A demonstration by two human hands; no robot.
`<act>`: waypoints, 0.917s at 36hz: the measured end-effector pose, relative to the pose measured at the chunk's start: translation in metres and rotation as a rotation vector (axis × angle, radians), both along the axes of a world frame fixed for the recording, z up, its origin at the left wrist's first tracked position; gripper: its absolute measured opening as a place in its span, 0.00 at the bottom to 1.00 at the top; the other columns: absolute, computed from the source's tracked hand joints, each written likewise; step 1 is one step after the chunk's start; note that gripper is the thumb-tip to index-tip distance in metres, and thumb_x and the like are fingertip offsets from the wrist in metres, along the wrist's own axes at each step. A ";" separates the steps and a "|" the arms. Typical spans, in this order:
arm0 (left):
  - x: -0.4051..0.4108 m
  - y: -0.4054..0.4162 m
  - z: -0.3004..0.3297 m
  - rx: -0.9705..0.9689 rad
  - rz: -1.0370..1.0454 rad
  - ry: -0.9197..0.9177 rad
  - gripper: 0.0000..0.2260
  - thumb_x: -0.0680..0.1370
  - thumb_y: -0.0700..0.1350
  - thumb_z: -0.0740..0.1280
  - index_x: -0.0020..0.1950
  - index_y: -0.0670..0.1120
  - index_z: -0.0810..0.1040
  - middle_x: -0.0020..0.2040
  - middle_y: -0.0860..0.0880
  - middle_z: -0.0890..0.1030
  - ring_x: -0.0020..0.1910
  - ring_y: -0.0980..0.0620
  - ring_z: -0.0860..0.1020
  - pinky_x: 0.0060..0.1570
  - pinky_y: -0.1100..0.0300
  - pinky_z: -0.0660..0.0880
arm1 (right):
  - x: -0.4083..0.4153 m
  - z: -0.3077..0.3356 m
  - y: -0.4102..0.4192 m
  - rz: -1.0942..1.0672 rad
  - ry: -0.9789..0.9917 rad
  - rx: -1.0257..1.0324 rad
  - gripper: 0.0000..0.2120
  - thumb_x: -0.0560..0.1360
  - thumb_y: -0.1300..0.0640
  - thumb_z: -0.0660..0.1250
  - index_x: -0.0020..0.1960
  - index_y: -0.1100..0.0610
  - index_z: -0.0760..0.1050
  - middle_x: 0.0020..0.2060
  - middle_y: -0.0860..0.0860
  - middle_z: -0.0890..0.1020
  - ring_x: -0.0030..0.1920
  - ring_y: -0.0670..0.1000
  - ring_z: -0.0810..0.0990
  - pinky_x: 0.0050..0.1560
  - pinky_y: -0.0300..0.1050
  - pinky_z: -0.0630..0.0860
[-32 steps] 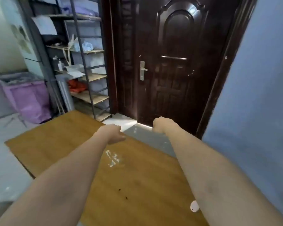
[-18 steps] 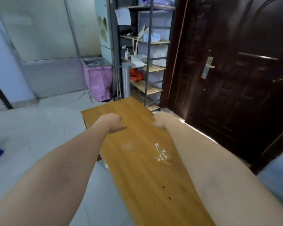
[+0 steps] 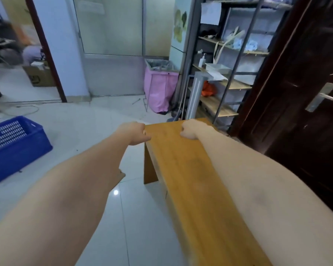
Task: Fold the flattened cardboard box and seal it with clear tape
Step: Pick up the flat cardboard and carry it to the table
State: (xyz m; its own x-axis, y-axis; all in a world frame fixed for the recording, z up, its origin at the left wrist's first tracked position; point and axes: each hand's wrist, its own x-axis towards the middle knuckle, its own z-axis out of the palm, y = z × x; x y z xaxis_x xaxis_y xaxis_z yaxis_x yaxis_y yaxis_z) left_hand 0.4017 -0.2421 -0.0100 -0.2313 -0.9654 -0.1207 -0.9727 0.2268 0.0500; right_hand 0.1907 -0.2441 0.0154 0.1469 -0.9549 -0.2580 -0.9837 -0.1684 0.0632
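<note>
Forearms are stretched forward over a long orange-brown wooden surface (image 3: 190, 169). The left hand (image 3: 132, 132) is held at the surface's far left corner with fingers curled under; whether the edge is gripped cannot be told. The right hand (image 3: 189, 129) is loosely clenched above the far end, nothing seen inside it. No flattened cardboard box or clear tape is shown on the surface. A blue plastic crate (image 3: 13, 146) sits on the white tiled floor (image 3: 96, 131), with a pink lined bin (image 3: 160, 87) near metal shelving (image 3: 229, 73).

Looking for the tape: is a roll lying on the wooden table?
No, the wooden table shows only bare top where visible.
</note>
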 end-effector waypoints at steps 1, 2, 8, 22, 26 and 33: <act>0.010 -0.008 -0.004 0.013 0.013 -0.001 0.25 0.77 0.59 0.57 0.68 0.45 0.69 0.64 0.44 0.75 0.59 0.44 0.74 0.51 0.54 0.69 | 0.010 -0.002 -0.011 0.016 0.007 0.023 0.13 0.79 0.56 0.55 0.56 0.62 0.74 0.50 0.56 0.76 0.48 0.56 0.75 0.42 0.45 0.67; 0.020 -0.017 -0.009 0.029 0.028 0.000 0.25 0.77 0.60 0.57 0.68 0.45 0.69 0.64 0.44 0.74 0.59 0.44 0.74 0.51 0.54 0.69 | 0.019 -0.005 -0.023 0.030 0.011 0.039 0.13 0.79 0.57 0.55 0.55 0.61 0.74 0.49 0.56 0.76 0.48 0.57 0.74 0.42 0.45 0.66; 0.068 -0.083 -0.034 0.093 0.112 -0.008 0.25 0.77 0.59 0.57 0.68 0.45 0.68 0.64 0.44 0.73 0.60 0.44 0.73 0.52 0.53 0.71 | 0.056 -0.030 -0.103 0.073 -0.007 0.043 0.16 0.79 0.54 0.57 0.33 0.54 0.62 0.32 0.50 0.67 0.31 0.50 0.66 0.30 0.44 0.61; 0.113 -0.295 -0.056 0.165 0.195 -0.053 0.24 0.78 0.58 0.58 0.70 0.46 0.67 0.66 0.44 0.72 0.61 0.43 0.73 0.53 0.54 0.70 | 0.112 -0.083 -0.340 0.148 -0.073 0.130 0.09 0.77 0.58 0.57 0.51 0.61 0.73 0.52 0.58 0.76 0.50 0.58 0.75 0.45 0.45 0.67; 0.148 -0.344 -0.056 0.170 0.259 -0.026 0.25 0.78 0.58 0.58 0.71 0.48 0.66 0.67 0.45 0.72 0.63 0.44 0.72 0.57 0.53 0.70 | 0.140 -0.090 -0.400 0.170 -0.088 0.135 0.12 0.78 0.59 0.56 0.56 0.62 0.73 0.54 0.57 0.76 0.53 0.59 0.75 0.47 0.46 0.69; 0.210 -0.422 -0.079 0.223 0.299 -0.042 0.25 0.78 0.58 0.57 0.72 0.48 0.65 0.68 0.45 0.71 0.63 0.44 0.72 0.54 0.54 0.69 | 0.203 -0.123 -0.485 0.186 -0.056 0.143 0.09 0.77 0.59 0.56 0.51 0.61 0.73 0.46 0.55 0.73 0.44 0.56 0.72 0.44 0.45 0.69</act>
